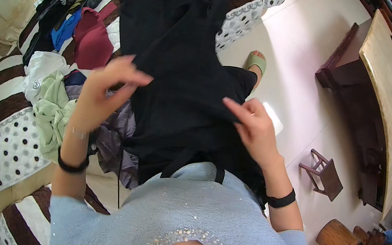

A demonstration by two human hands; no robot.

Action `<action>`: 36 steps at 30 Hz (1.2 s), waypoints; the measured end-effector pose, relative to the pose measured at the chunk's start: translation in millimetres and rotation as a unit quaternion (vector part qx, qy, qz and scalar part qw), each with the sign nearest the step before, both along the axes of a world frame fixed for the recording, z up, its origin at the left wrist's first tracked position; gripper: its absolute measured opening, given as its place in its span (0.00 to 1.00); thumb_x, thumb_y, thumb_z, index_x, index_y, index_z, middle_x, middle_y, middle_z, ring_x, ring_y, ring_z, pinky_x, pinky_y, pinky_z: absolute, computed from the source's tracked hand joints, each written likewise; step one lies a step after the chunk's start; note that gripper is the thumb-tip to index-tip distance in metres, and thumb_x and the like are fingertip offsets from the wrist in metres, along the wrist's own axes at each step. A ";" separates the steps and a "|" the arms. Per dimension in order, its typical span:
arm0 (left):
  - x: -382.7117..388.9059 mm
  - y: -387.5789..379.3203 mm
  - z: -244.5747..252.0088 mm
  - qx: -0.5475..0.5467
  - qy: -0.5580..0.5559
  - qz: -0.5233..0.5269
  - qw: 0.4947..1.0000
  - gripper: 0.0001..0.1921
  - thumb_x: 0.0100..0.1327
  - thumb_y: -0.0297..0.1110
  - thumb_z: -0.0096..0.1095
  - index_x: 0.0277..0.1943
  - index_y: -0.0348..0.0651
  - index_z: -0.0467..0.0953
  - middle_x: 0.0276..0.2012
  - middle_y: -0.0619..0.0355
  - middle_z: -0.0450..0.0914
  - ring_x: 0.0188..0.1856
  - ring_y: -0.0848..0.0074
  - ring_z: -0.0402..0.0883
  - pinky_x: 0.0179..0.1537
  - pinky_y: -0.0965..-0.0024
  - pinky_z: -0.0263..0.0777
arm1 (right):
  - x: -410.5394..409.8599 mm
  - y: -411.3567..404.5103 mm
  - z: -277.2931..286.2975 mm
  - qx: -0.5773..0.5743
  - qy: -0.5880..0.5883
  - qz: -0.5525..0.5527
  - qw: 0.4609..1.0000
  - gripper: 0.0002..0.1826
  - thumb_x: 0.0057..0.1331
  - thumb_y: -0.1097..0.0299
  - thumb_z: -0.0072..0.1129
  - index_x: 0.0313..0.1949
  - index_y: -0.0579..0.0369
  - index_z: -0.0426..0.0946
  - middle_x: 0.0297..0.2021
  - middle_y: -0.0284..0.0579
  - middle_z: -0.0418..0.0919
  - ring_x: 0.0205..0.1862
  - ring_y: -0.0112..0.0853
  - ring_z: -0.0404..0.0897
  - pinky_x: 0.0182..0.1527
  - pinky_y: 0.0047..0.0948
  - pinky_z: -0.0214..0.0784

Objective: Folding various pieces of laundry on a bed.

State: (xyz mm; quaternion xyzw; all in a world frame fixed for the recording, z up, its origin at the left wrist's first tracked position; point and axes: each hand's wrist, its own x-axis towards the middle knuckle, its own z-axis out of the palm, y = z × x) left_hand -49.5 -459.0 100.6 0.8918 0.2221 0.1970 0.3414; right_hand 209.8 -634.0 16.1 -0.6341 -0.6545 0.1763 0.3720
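A large black garment (177, 52) spreads over my lap and up onto the sofa's far part. My left hand (115, 80) hovers over its left edge, blurred, with thumb and fingers apart and no cloth visible between them. On the other side, my right hand (255, 131) pinches the garment's right edge between thumb and curled fingers, the index finger stretched over the cloth. Just left of the garment lie a crumpled grey-purple cloth (116, 128), a light green garment (51, 108) and a white garment (41, 73).
The sofa cover (9, 146) has brown and white stripes and dots. A dark red garment (92, 41), a blue cloth (66, 30) and several dark clothes lie farther along. To the right stand a small wooden stool (328, 177) and a long stone-topped table (388, 78).
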 end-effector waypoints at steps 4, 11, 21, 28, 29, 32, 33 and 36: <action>-71.1 -46.5 -69.2 -0.325 0.007 0.222 0.919 0.11 0.52 0.16 0.52 0.38 0.34 0.77 0.35 0.61 0.78 0.37 0.83 0.74 0.45 0.80 0.64 | -26.1 12.3 -21.5 -0.007 -0.087 0.131 0.988 0.16 0.52 0.76 0.53 0.43 0.53 0.75 0.27 0.41 0.67 0.32 0.33 0.69 0.38 0.29 0.62; -55.8 -54.7 -132.2 -0.445 -0.074 0.299 0.841 0.22 0.60 0.27 0.57 0.57 0.37 0.64 0.23 0.73 0.58 0.26 0.91 0.57 0.31 0.87 0.55 | -31.6 16.5 -34.1 -0.060 -0.169 0.191 0.965 0.15 0.55 0.74 0.50 0.43 0.52 0.75 0.29 0.39 0.68 0.35 0.31 0.69 0.42 0.27 0.60; -72.8 -82.7 -111.2 -0.422 -0.120 0.252 0.863 0.34 0.56 0.22 0.59 0.64 0.32 0.51 0.21 0.69 0.59 0.25 0.89 0.58 0.28 0.86 0.53 | 6.7 47.4 9.6 -0.222 -0.074 0.298 0.926 0.18 0.54 0.66 0.61 0.45 0.55 0.75 0.28 0.43 0.70 0.32 0.37 0.72 0.36 0.30 0.65; -59.0 -55.1 -152.9 -0.467 -0.061 0.352 0.809 0.26 0.59 0.37 0.61 0.55 0.29 0.63 0.25 0.66 0.72 0.28 0.89 0.66 0.31 0.84 0.61 | 65.6 268.7 20.3 -0.116 -0.146 0.264 0.946 0.09 0.57 0.66 0.55 0.34 0.58 0.78 0.28 0.46 0.79 0.30 0.39 0.78 0.35 0.33 0.70; -56.0 -49.5 -157.5 -0.463 -0.068 0.351 0.811 0.26 0.59 0.37 0.61 0.55 0.29 0.63 0.25 0.66 0.72 0.28 0.89 0.66 0.31 0.84 0.61 | 66.5 307.4 19.8 -0.082 -0.188 0.230 0.951 0.11 0.60 0.66 0.52 0.37 0.61 0.75 0.28 0.46 0.79 0.28 0.32 0.78 0.34 0.29 0.70; -50.7 -45.8 -165.5 -0.471 -0.093 0.355 0.802 0.21 0.59 0.34 0.62 0.50 0.30 0.65 0.27 0.62 0.74 0.29 0.88 0.69 0.31 0.82 0.64 | 48.8 398.9 12.8 -0.143 0.010 0.077 0.987 0.12 0.62 0.66 0.51 0.41 0.60 0.76 0.29 0.40 0.78 0.22 0.26 0.76 0.25 0.23 0.70; -42.2 -46.7 -152.2 -0.479 -0.104 0.360 0.794 0.22 0.58 0.31 0.62 0.52 0.31 0.63 0.27 0.62 0.74 0.29 0.88 0.70 0.30 0.82 0.65 | 52.2 425.8 -0.2 -0.125 0.030 0.075 0.989 0.12 0.63 0.69 0.49 0.43 0.58 0.75 0.30 0.40 0.78 0.21 0.26 0.76 0.23 0.24 0.70; -42.2 -58.2 -151.4 -0.464 -0.082 0.353 0.808 0.28 0.57 0.26 0.62 0.58 0.31 0.58 0.31 0.60 0.77 0.27 0.87 0.72 0.29 0.82 0.66 | 40.8 484.6 -38.0 -0.096 -0.007 0.031 0.995 0.14 0.60 0.73 0.47 0.45 0.59 0.75 0.31 0.51 0.79 0.30 0.39 0.80 0.32 0.33 0.72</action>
